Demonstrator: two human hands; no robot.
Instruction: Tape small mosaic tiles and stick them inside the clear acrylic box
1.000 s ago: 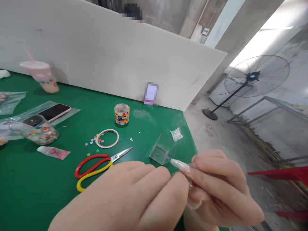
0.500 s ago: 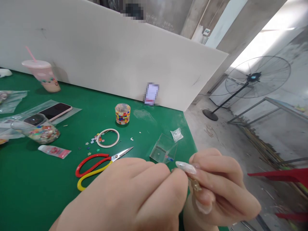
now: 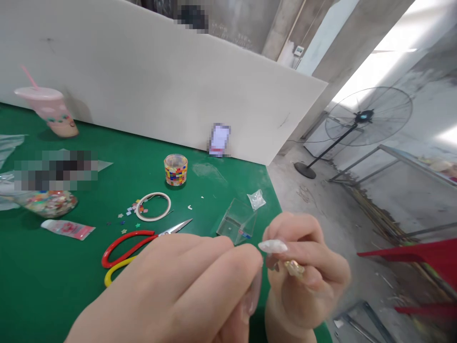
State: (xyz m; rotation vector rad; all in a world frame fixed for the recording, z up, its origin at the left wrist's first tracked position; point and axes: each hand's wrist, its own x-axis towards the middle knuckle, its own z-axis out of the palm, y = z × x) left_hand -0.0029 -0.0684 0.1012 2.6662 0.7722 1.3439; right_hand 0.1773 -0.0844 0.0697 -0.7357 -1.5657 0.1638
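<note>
1. Drawn closer together than a second ago: left hand (image 3: pixel 185 290) low and near, right hand (image 3: pixel 307 271) just to its right, fingertips now almost touching above the near edge of the green table (image 3: pixel 53 286).
2. Right hand curled, long pale nails pinched inward; a small gold-coloured bit (image 3: pixel 294 268) showing at the fingertips, lower and more exposed than before. Whether truly gripped or merely resting against a finger, cannot tell.
3. Left hand loosely closed, thumb and forefinger pressed toward the right hand's nails; anything pinched there hidden behind the knuckles, so impossible to say.
4. Judged from that: fine work on something tiny between the fingertips, under way and not put down.
5. View swung a little; table things slid leftward in the picture but unmoved on the cloth: clear plastic box (image 3: pixel 237 224) just beyond the fingertips, red and yellow scissors (image 3: pixel 135 247) left of it, partly covered by the left hand.
6. Farther off: white ring (image 3: pixel 153 206) with scattered coloured chips, mosaic-patterned cup (image 3: pixel 175 169), small clear bag (image 3: pixel 256 199), pink tube (image 3: pixel 67 229).
7. Hard to read: far-left items blurred out, jar of coloured bits (image 3: pixel 50 202) half seen; right side smeared by motion.
</note>
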